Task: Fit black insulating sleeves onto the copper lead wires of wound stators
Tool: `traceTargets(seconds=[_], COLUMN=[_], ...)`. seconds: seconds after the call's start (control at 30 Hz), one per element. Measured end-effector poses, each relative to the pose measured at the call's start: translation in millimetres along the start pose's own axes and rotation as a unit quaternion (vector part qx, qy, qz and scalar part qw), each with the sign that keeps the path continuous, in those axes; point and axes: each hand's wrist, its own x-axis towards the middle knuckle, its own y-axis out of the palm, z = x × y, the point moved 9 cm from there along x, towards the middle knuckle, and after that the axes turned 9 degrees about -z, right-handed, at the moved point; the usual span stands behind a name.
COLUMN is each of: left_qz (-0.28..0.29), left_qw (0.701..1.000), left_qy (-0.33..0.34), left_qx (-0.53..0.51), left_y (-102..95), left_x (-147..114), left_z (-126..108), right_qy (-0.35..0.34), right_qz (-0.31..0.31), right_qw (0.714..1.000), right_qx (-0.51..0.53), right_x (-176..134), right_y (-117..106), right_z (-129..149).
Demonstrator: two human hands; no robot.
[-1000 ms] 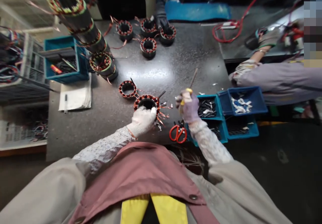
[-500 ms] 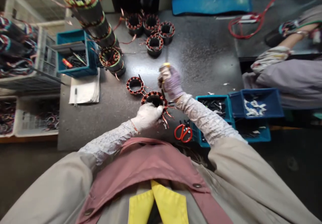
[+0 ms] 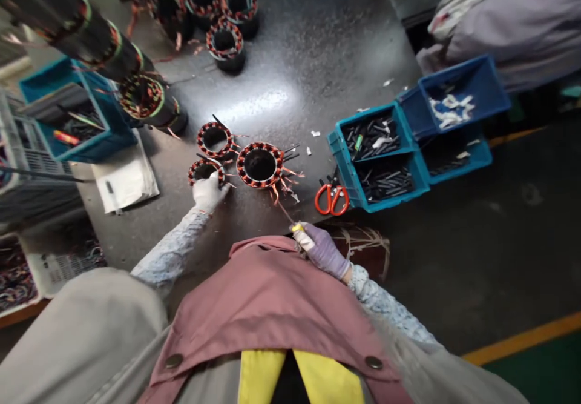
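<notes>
My left hand (image 3: 210, 194), in a white glove, grips the near rim of a small motor stator (image 3: 194, 174) on the bench, its fingers closed at the bore. Touching or just beyond it lies another stator (image 3: 205, 132), also ringed with red-and-black windings. A larger stator (image 3: 259, 145) sits to the right, copper leads and black sleeves sticking out of its right side. Close to my body, my right hand (image 3: 325, 251) wears a purple glove and is wrapped round the pale, yellow-collared handle of a screwdriver (image 3: 298, 229). Its thin shaft points up-left towards the larger stator's leads.
Red-handled scissors (image 3: 331, 200) lie beside teal bins (image 3: 385, 203) of black sleeves. A blue bin (image 3: 492, 89) holds white bits. More stators (image 3: 229, 60) stand at the back, with a stator stack (image 3: 102, 46) at left. A co-worker's sleeve (image 3: 521, 34) shows upper right.
My left hand has left the larger stator and moved left onto a smaller one. My right hand has come down towards my body with the screwdriver. The view has shifted and turned.
</notes>
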Motion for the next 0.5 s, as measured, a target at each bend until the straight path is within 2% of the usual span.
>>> traceTargets(seconds=[0.07, 0.13, 0.17, 0.23, 0.3, 0.33, 0.4, 0.5], left_qz=[0.010, 0.009, -0.007, -0.074, -0.135, -0.144, -0.127, -0.098], left_qw=[0.999, 0.997, 0.995, 0.982, 0.953, 0.937, 0.914, 0.902], left_qy=[0.023, 0.061, 0.089, 0.171, 0.273, 0.318, 0.384, 0.421], left_qx=[0.026, 0.044, 0.047, 0.035, 0.003, -0.011, -0.023, -0.024], left_y=[1.7, -11.5, -24.0, -55.8, -81.9, -87.8, -86.6, -74.8], left_x=[5.3, -0.2, -6.5, -25.7, -49.6, -59.4, -68.8, -61.7], left_z=[-8.5, -14.6, -18.5, -33.1, -55.8, -68.1, -91.5, -118.0], right_qy=[0.052, 0.104, 0.126, 0.159, 0.178, 0.181, 0.174, 0.158], right_qz=[-0.005, -0.023, -0.034, -0.051, -0.060, -0.067, -0.079, -0.079], right_qw=[0.998, 0.989, 0.983, 0.971, 0.962, 0.960, 0.960, 0.962], right_qx=[0.044, 0.102, 0.129, 0.173, 0.197, 0.203, 0.206, 0.208], right_x=[3.3, 7.6, 9.6, 12.9, 15.9, 17.3, 20.2, 24.7], right_y=[21.1, 37.7, 44.3, 54.8, 61.4, 62.6, 62.3, 61.2], right_z=[-11.7, -21.1, -24.5, -28.7, -30.2, -30.5, -30.4, -30.6])
